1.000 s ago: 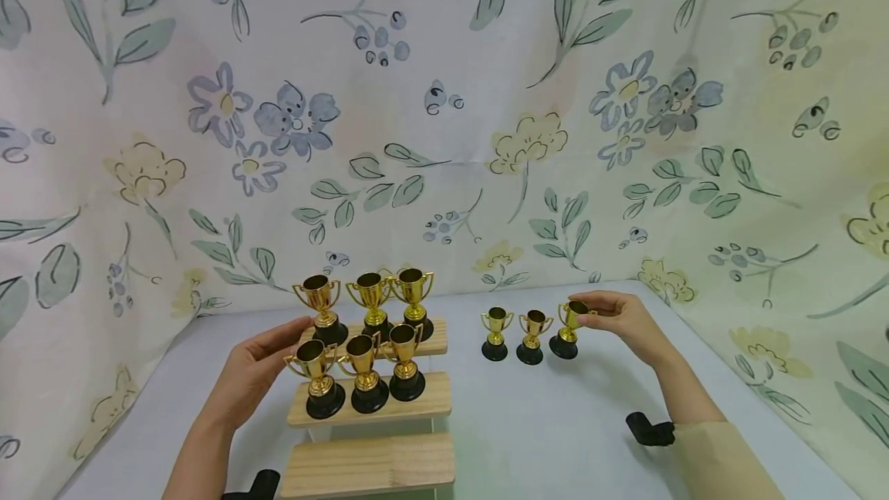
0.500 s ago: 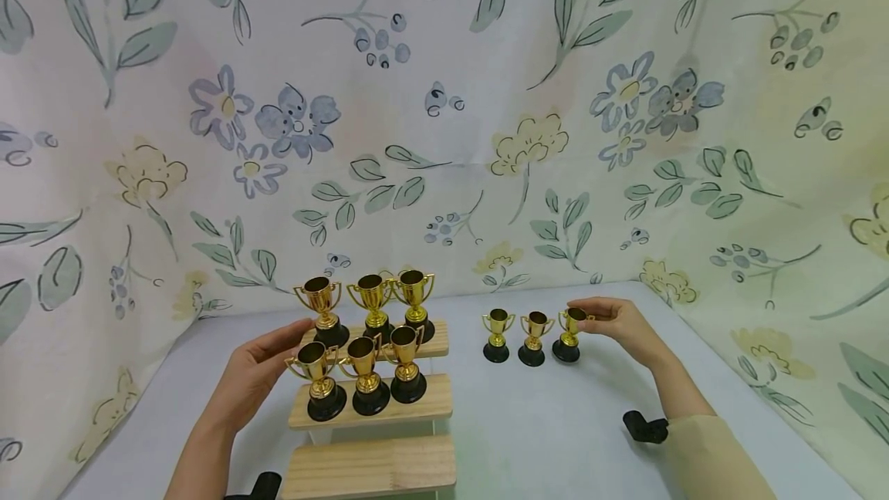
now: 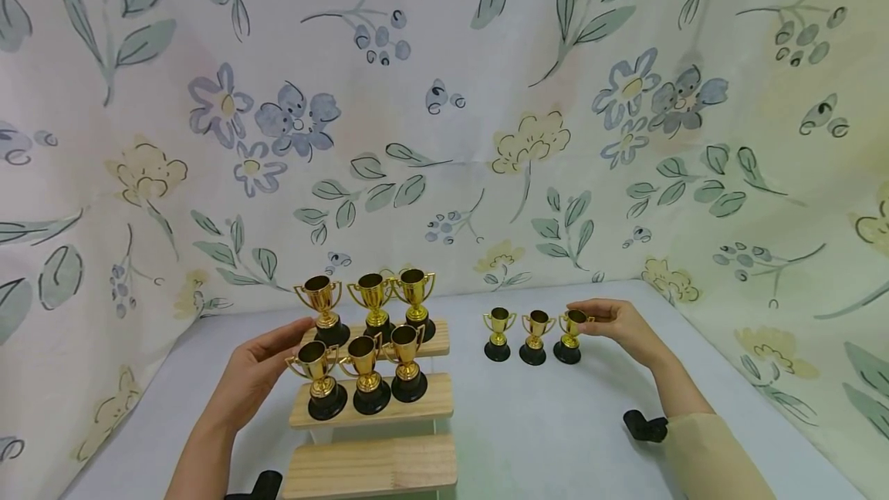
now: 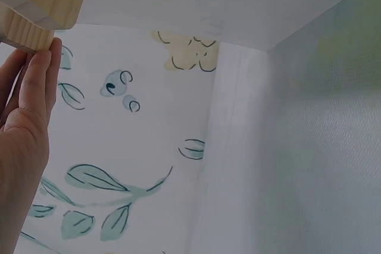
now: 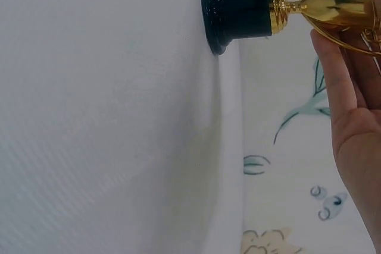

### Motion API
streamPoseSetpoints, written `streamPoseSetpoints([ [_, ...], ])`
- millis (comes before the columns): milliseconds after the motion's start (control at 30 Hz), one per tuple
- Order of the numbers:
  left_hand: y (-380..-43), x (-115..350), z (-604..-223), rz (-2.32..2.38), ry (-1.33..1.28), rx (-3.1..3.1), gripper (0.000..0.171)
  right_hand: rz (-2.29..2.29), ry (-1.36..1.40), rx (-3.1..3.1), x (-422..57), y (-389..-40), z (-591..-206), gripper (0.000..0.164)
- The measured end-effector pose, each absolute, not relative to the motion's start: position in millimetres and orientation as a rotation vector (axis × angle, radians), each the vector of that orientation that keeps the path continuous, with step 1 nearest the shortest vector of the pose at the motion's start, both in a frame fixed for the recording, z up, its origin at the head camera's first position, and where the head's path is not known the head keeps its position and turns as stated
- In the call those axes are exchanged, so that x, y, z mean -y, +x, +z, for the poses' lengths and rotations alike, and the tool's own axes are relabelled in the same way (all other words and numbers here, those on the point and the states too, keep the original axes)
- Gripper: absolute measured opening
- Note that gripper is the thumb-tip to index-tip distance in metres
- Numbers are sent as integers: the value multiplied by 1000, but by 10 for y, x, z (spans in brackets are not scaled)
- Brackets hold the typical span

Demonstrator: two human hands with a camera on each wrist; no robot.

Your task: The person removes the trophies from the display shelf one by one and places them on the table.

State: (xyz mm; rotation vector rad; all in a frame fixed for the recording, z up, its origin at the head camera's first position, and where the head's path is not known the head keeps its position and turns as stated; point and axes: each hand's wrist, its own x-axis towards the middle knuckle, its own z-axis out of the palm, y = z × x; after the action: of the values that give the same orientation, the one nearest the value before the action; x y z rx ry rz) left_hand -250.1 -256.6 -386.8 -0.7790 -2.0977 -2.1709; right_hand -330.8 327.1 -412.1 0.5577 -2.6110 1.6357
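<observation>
My right hand (image 3: 613, 322) holds a small gold trophy (image 3: 572, 330) by its cup, with the fingers behind it. The trophy stands upright on its black base at the right end of a short row, beside a second trophy (image 3: 535, 336) and a third trophy (image 3: 498, 334). In the right wrist view the trophy (image 5: 342, 7) lies sideways across the picture, its base at the white cloth. My left hand (image 3: 258, 369) touches the left end of the top wooden shelf (image 3: 436, 338) with straight fingers. The left wrist view shows its fingertips against the wooden board (image 4: 30, 31).
Several more trophies (image 3: 364, 373) stand on the top and middle shelves of the tiered stand. The bottom shelf (image 3: 371, 465) is bare wood. A white cloth (image 3: 535, 423) covers the table, and a floral curtain (image 3: 444, 176) hangs behind it.
My right hand has lowered slightly, and the trophy it holds has gone from tilted to upright at the row's end. The left hand stays at the shelf.
</observation>
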Motion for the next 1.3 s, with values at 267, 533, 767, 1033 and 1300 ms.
streamPoseSetpoints([
  [267,-2509,2564,-3879,-2193,-815,2055,48,1651,581,2607,-3310,-3351,-4171,50],
  [533,-2514,2564,-3880,-2195,-813,2054,47,1665,589,2606,-3323,-3362,-4185,48],
  [767,-2519,2566,-3882,-2201,-816,2049,47,1663,594,2599,-3313,-3354,-4184,46],
  [1033,-2509,2564,-3875,-2187,-784,2082,47,1638,569,2616,-3301,-3348,-4194,45],
  [1300,-2514,2571,-3882,-2169,-774,2098,47,1632,560,2626,-3294,-3346,-4187,48],
])
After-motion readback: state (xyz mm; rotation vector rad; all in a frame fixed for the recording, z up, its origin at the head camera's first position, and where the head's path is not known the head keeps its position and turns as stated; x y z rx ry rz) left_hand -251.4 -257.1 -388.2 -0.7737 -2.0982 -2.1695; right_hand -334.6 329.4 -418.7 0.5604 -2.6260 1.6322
